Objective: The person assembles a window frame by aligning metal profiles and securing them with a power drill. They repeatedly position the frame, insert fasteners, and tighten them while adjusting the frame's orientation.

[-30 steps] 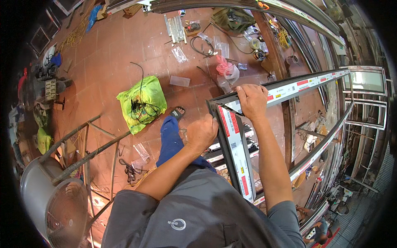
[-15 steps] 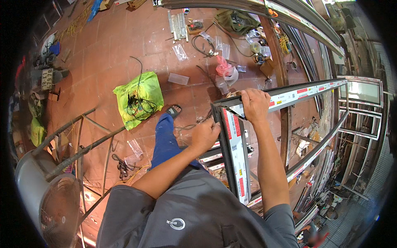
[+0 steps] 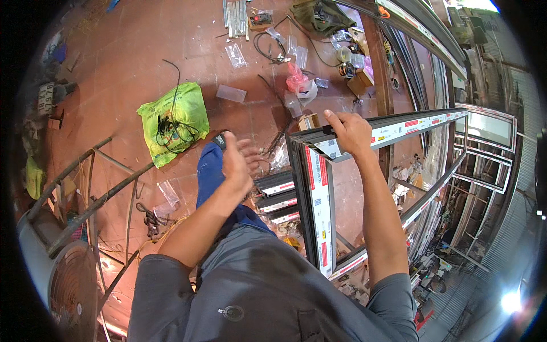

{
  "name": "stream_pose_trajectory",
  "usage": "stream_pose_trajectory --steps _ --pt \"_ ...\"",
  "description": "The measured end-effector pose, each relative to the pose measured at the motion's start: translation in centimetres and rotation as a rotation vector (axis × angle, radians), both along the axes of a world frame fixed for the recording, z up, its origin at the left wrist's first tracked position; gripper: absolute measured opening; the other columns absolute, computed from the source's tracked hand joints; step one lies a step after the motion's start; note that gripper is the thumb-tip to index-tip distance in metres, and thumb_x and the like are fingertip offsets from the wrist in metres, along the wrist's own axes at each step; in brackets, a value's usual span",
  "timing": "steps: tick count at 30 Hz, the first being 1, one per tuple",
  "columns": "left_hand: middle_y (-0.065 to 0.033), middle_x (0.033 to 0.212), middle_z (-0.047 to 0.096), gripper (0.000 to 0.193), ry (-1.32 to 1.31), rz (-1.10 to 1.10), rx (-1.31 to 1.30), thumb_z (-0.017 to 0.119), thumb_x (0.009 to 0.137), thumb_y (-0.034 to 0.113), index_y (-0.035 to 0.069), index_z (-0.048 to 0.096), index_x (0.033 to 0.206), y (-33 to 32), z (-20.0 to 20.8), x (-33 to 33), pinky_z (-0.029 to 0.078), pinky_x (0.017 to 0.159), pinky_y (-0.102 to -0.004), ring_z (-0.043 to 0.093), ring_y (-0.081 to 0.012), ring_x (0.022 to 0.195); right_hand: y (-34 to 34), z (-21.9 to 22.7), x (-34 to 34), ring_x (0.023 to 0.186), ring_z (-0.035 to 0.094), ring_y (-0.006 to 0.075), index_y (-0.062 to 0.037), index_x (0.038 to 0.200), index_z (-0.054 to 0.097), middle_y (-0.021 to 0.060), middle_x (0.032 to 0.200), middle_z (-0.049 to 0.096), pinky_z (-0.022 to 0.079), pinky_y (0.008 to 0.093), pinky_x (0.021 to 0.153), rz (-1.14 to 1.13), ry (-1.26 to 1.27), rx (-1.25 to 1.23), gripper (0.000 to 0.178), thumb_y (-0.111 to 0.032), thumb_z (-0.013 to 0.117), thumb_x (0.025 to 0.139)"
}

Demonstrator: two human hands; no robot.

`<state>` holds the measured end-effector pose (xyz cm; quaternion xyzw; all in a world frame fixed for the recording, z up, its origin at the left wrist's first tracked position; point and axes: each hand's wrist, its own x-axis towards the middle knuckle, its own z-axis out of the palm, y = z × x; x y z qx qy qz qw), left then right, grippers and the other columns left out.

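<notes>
My right hand [image 3: 350, 132] grips the top rail of a dark metal window frame [image 3: 316, 196] near its upper left corner. The frame stands upright in front of me, with white and red protective strips along its rails. My left hand [image 3: 238, 163] hangs free to the left of the frame, fingers apart, holding nothing. Below it shows my leg in blue trousers [image 3: 209, 171]. Short dark profile pieces [image 3: 276, 192] with the same strips lie stacked on the floor between my leg and the frame.
A green bag [image 3: 174, 121] with black cable lies on the red tiled floor. A metal rod stand [image 3: 91, 196] and a fan [image 3: 68, 290] are at the left. More frames [image 3: 484, 142] lean at the right. Tools, plastic bags and boxes litter the far floor.
My left hand has let go of the frame's left upright and moved away to the left, fingers spread. My right hand stays on the top rail.
</notes>
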<state>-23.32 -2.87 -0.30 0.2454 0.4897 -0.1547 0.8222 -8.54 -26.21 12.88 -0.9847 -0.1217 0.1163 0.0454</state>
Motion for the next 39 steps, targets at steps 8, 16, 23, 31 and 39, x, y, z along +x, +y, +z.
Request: stream_pose_trajectory --steps 8,16,23,31,39 --pt "-0.0167 0.111 0.074 0.082 -0.064 0.129 -0.237 0.030 0.105 0.072 0.001 0.067 0.119 -12.4 3.0 4.9 0.053 0.099 -0.0398 0.069 -0.0272 0.104 -0.5 -1.1 0.2 0.087 0.069 0.0421 -0.0069 0.081 0.080 0.0221 0.085 0.073 0.052 0.0509 0.078 -0.090 0.000 0.021 0.071 -0.066 0.046 0.101" --pt "-0.0129 0.074 0.067 0.045 -0.490 -0.468 0.797 0.062 0.102 0.043 0.002 0.065 0.084 -8.3 3.3 -1.3 0.049 0.066 -0.0460 0.064 -0.0287 0.068 -0.2 -0.8 0.1 0.078 0.069 0.0434 -0.0071 0.080 0.080 0.0216 0.081 0.073 0.053 0.0514 0.075 -0.030 -0.074 -0.006 0.066 -0.063 0.052 0.099" --pt "-0.0210 0.070 0.066 0.033 -0.718 -0.768 1.404 0.062 0.100 0.029 0.004 0.062 0.078 -6.1 6.7 0.9 0.050 0.057 -0.0523 0.066 -0.0426 0.062 0.3 -0.4 0.0 0.082 0.069 0.0429 -0.0091 0.084 0.082 0.0218 0.083 0.073 0.053 0.0521 0.075 -0.032 -0.078 0.000 0.061 -0.061 0.054 0.098" --pt "-0.0222 0.065 0.066 0.033 -0.738 -0.850 1.489 0.060 0.100 0.028 0.005 0.062 0.076 -7.0 6.7 0.2 0.051 0.053 -0.0550 0.067 -0.0415 0.055 0.4 -0.4 0.3 0.085 0.070 0.0432 -0.0052 0.083 0.081 0.0246 0.084 0.073 0.051 0.0528 0.079 -0.066 -0.030 -0.032 0.070 -0.065 0.050 0.098" --pt "-0.0166 0.075 0.071 0.018 -0.617 -0.689 0.917 0.059 0.098 0.018 0.003 0.068 0.097 -7.3 4.1 -0.6 0.055 0.061 -0.0438 0.068 -0.0323 0.065 0.2 -0.5 0.2 0.083 0.070 0.0444 -0.0058 0.083 0.082 0.0266 0.083 0.073 0.052 0.0535 0.080 -0.078 -0.041 -0.040 0.071 -0.068 0.050 0.097"
